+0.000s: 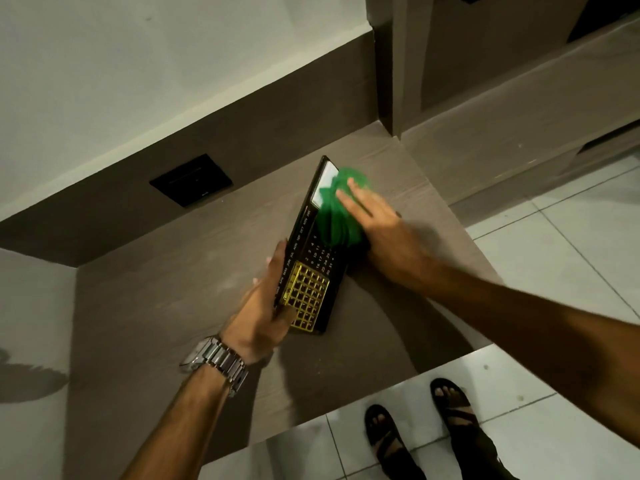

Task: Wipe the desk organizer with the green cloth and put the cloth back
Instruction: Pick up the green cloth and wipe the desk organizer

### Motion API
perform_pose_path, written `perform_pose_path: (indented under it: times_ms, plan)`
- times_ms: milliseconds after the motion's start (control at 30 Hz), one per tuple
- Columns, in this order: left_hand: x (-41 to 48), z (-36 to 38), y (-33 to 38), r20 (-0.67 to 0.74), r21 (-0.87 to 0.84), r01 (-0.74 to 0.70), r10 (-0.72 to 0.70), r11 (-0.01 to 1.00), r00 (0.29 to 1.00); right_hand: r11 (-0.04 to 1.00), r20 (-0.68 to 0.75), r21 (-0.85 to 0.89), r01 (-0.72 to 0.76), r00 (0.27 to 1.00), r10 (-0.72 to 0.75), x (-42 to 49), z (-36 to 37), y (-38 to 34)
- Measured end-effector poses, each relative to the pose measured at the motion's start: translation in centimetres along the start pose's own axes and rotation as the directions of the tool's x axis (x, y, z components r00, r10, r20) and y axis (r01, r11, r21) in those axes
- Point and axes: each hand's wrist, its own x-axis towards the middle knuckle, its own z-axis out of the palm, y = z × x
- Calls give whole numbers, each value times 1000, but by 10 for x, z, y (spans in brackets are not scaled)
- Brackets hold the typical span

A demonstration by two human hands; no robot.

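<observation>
A black desk organizer (304, 258) with a gold calendar grid, month names and a small screen lies tilted on the brown wooden desk (180, 289). My left hand (266, 306), with a metal watch on its wrist, grips the organizer's near left edge. My right hand (377, 230) lies flat with fingers spread, pressing the crumpled green cloth (334, 213) onto the organizer's far half, beside the screen. The cloth is blurred and covers part of the date numbers.
A black wall socket plate (191, 180) sits on the dark back panel behind the desk. A tall brown cabinet side (391, 64) rises at the desk's right rear corner. Below the desk edge are white floor tiles and my sandalled feet (415, 434).
</observation>
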Motion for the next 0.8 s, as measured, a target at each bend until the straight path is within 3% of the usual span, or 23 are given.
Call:
perform_pose_path:
  times_ms: [33,133,233,333,500,667,800]
  plan:
    - [2,-2,-2,10,45,16,-16,999,1000,1000,23,16,20,1000,-20,-11,7,-7]
    - [4,2,3,-8,44,16,-16,999,1000,962,69,16,271,960,-272,-29,15,-25]
    - [2,3,4,-20,143,30,-27,989,999,931,5,4,365,931,-365,-8,0,-25]
    - [1,0,7,-7,138,26,-26,990,1000,945,-4,-85,315,949,-316,22,-19,-11]
    - [-1,-2,18,18,119,9,-11,993,1000,991,-4,-131,22,1000,-23,52,-39,20]
    - [-1,-3,20,1,142,17,-18,990,1000,963,93,-110,244,968,-235,39,-41,4]
    - [1,-3,23,6,114,58,-59,992,998,969,79,-133,206,977,-197,59,-57,-1]
